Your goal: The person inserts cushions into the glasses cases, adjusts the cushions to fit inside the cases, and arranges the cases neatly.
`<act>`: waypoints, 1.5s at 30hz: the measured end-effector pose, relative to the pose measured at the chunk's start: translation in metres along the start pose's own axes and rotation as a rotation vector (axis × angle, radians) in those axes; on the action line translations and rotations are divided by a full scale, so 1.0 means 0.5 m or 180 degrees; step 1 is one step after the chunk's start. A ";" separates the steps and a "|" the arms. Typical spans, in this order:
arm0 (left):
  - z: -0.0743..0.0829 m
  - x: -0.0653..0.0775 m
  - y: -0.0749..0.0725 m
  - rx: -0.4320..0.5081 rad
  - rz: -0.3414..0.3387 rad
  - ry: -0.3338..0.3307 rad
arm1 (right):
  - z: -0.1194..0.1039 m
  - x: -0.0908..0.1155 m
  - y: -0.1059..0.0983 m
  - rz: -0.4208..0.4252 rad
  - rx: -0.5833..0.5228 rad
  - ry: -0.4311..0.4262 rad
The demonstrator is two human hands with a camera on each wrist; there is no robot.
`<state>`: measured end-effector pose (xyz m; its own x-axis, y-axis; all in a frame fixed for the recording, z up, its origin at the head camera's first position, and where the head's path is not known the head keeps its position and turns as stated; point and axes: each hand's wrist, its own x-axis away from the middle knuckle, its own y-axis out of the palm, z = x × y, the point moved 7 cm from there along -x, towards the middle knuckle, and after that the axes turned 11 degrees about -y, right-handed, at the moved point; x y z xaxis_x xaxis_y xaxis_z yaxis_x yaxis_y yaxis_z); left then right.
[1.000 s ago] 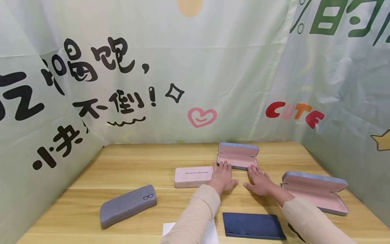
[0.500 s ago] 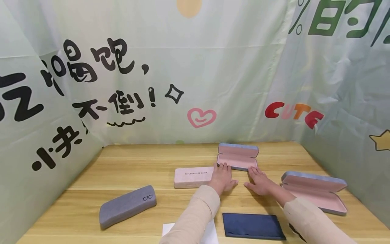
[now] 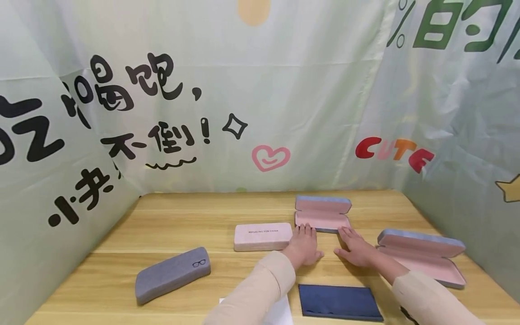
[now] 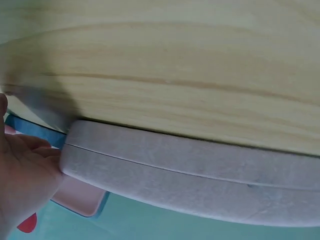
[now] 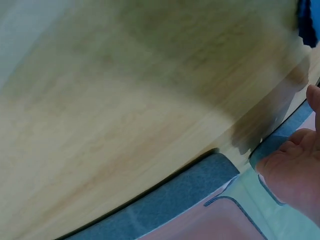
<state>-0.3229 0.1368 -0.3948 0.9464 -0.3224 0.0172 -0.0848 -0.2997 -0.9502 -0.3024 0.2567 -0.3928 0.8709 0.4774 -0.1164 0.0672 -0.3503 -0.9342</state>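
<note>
Left hand (image 3: 304,246) and right hand (image 3: 356,249), fingers outstretched, touch the far open case (image 3: 322,205); a closed pink case (image 3: 262,238) lies left of it

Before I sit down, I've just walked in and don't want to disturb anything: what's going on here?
A person's left hand and right hand are at the front edge of the far case, one near each end, with the lid up. The right case is open too, while the pink case beside the left hand and the gray case are closed. The blue cloth lies flat in the foreground.
</note>
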 end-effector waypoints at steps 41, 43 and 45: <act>0.008 0.086 0.006 0.0631 0.0137 0.0496 | -0.039 0.060 0.013 0.0237 0.0458 -0.0124; 0.009 0.090 0.007 0.0603 0.0152 0.0524 | -0.039 0.064 0.013 0.0237 0.0427 -0.0136; 0.008 0.093 0.007 0.0606 0.0139 0.0544 | -0.040 0.068 0.014 0.0216 0.0397 -0.0141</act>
<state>-0.2777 0.1241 -0.3988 0.8755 -0.4831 0.0119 -0.0489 -0.1129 -0.9924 -0.2628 0.2544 -0.3967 0.8489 0.4922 -0.1928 -0.0544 -0.2815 -0.9580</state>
